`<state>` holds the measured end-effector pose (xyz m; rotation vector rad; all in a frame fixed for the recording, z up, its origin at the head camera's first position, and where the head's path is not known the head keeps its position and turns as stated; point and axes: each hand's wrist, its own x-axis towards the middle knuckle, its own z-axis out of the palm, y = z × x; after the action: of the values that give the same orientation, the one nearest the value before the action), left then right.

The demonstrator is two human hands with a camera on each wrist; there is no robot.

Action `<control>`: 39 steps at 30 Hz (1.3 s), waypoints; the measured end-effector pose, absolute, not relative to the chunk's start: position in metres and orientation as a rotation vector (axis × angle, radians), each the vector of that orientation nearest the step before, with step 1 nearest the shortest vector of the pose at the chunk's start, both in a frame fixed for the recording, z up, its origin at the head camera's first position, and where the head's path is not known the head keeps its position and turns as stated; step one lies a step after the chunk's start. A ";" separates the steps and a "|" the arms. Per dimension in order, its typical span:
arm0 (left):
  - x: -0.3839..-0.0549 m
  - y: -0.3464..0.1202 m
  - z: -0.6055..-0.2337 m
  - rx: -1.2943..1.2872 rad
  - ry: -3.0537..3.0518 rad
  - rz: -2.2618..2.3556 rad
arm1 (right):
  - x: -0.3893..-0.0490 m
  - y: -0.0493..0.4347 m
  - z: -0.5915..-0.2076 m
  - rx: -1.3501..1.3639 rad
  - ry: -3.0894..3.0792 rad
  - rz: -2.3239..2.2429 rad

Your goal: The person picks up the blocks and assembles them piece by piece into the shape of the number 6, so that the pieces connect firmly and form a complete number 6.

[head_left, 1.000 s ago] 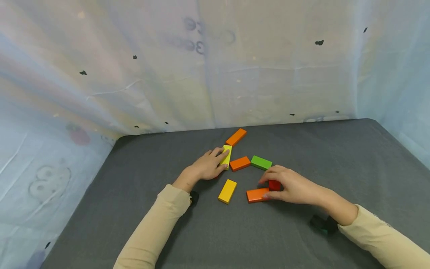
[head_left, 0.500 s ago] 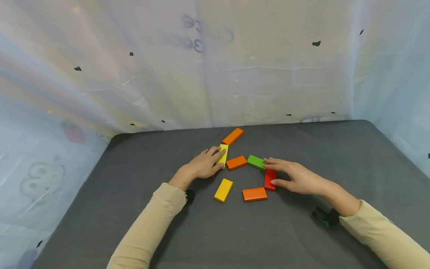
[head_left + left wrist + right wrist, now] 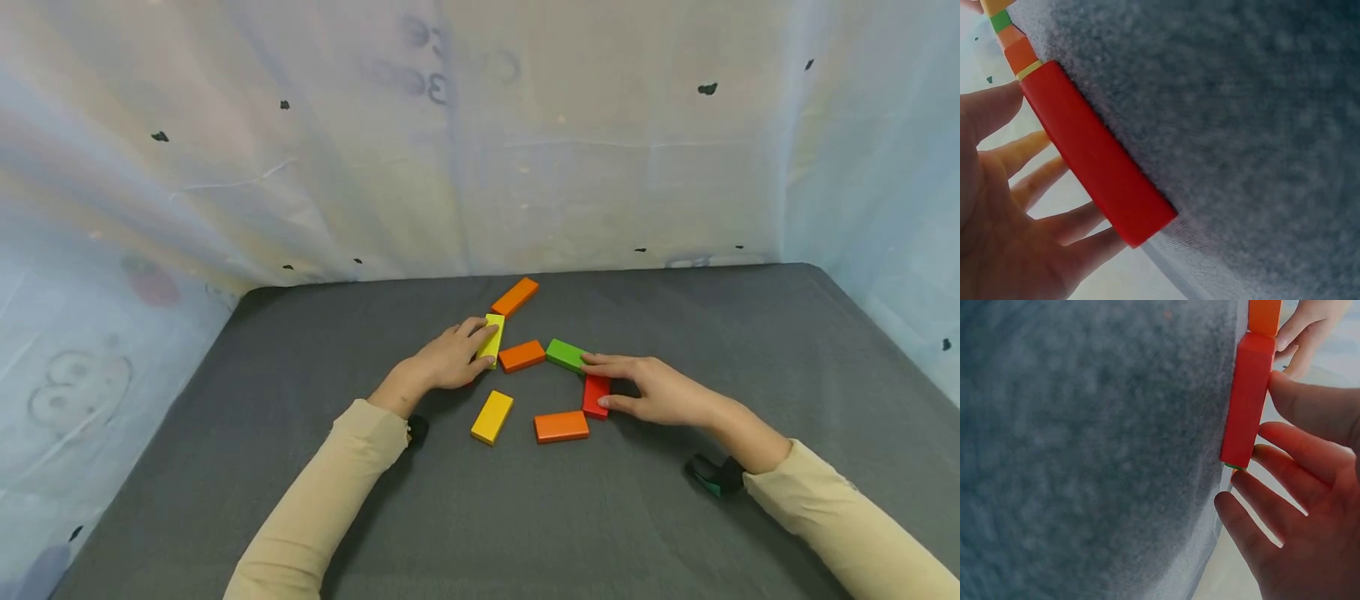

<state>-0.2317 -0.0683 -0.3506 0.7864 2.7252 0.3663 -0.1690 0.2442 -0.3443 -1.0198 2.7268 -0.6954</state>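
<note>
My left hand [image 3: 450,357] lies over a light yellow block [image 3: 492,340], fingers stretched along it and thumb by its near end. Beneath the palm is a red block [image 3: 1094,150], mostly hidden in the head view but plain in the left wrist view, with the fingers spread behind it. My right hand [image 3: 663,392] reaches in from the right, straight fingers at the corner of a green block [image 3: 564,355]. Its thumb touches the near end of another red block [image 3: 597,395], which lies flat between the green block and an orange block [image 3: 561,427].
An orange block [image 3: 522,356] lies between the light yellow and green ones. Another orange block [image 3: 515,297] stretches toward the back edge. A darker yellow block [image 3: 492,417] sits apart in front. Pale printed sheeting [image 3: 615,192] rises behind the grey tabletop [image 3: 480,517].
The right-hand red block, earlier within the right hand above the front orange block, now lies flat behind it, by the green one. The right hand moved back with it; the left hand kept its place.
</note>
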 end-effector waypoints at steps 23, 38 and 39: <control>-0.228 -0.079 -0.349 0.725 2.717 0.475 | -0.170 0.247 -0.347 -0.961 2.715 -0.739; -0.187 -0.105 -0.339 0.866 2.762 0.450 | -0.168 0.246 -0.346 -0.986 2.706 -0.727; -0.184 -0.105 -0.338 0.903 2.761 0.453 | -0.168 0.246 -0.346 -0.984 2.706 -0.727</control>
<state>-0.1839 -0.1046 -0.3384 0.9033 2.7610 0.4526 -0.1685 0.2462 -0.3464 -0.9841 2.7056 -0.7265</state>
